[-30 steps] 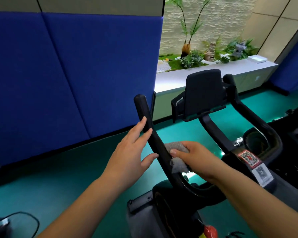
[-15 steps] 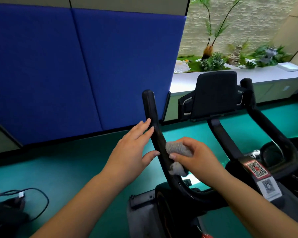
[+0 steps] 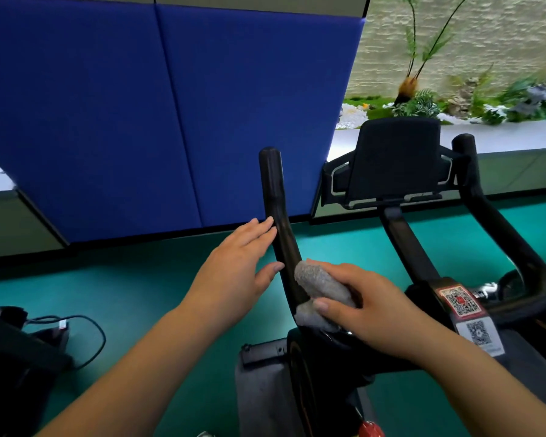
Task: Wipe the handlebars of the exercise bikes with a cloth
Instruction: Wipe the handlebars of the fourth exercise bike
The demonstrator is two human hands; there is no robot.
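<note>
- Your exercise bike (image 3: pixel 328 357) stands on the green floor (image 3: pixel 139 279), facing a blue padded wall panel (image 3: pixel 139 105). A black tablet holder (image 3: pixel 397 159) sits at its centre between two black handlebar arms.
- The left handlebar arm (image 3: pixel 278 216) rises from the bike's centre to a rounded tip near the blue panel. This is the surface in work. The right handlebar arm (image 3: pixel 492 222) is well apart from both hands and appears not yet reached; treat it as the following surface.
- Your left hand (image 3: pixel 234 272) is flat, fingers straight, gripping nothing. Its fingertips touch the outer side of the left arm, with the thumb just beside the bar lower down. Use it as a brace only: keep light pressure so the bar does not sway under the wipe.
- Your right hand (image 3: pixel 369 307) has its fingers and thumb curled round the bunched grey cloth (image 3: pixel 319 285) and presses it against the inner side of the left arm, low on the curve near the bike's centre.
- Recommended procedure: wrap the cloth further round the bar so that it covers the far side as well, then draw it upward in one steady stroke to the tip. Slide the bracing hand clear ahead of the cloth.
- Caution: the bunched cloth presents little surface. Open it out for fuller contact.
- A QR-code label (image 3: pixel 460 301) sits on the frame to the right; avoid snagging it.
</note>
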